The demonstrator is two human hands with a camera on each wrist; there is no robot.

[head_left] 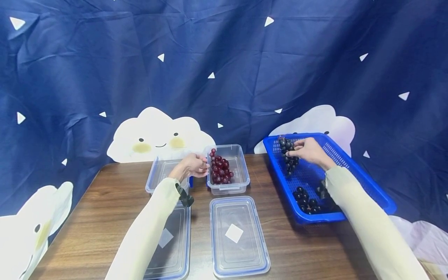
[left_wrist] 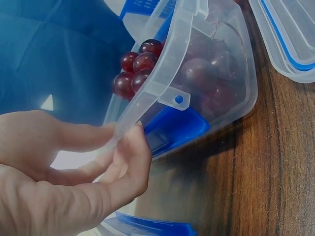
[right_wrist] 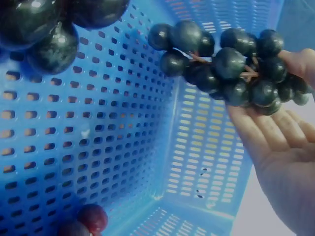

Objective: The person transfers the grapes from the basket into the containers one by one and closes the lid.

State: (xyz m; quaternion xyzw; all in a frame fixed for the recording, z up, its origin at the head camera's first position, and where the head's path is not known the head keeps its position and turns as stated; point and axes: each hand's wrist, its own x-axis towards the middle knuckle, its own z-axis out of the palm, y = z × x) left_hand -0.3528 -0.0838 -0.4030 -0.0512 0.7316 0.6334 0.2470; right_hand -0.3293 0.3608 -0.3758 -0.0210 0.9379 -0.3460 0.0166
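Observation:
My left hand (head_left: 196,165) pinches the left rim of a clear plastic food container (head_left: 239,165), thumb and fingertips on its edge in the left wrist view. Inside that container lies a bunch of red grapes (head_left: 219,171), with several grapes (left_wrist: 133,69) showing above the rim. My right hand (head_left: 311,151) holds a bunch of black grapes (right_wrist: 231,64) by its side, raised over the blue perforated basket (head_left: 360,175). More black grapes (head_left: 305,200) lie at the basket's near end. A red grape (right_wrist: 92,219) shows low in the right wrist view.
Left of the grape container stands a second clear container (head_left: 161,175), partly behind my left hand. Two clear lids with blue seals lie in front, the right lid (head_left: 239,241) and the left lid (head_left: 175,245), on a wooden table (head_left: 87,229). A blue cloth (head_left: 224,50) hangs behind.

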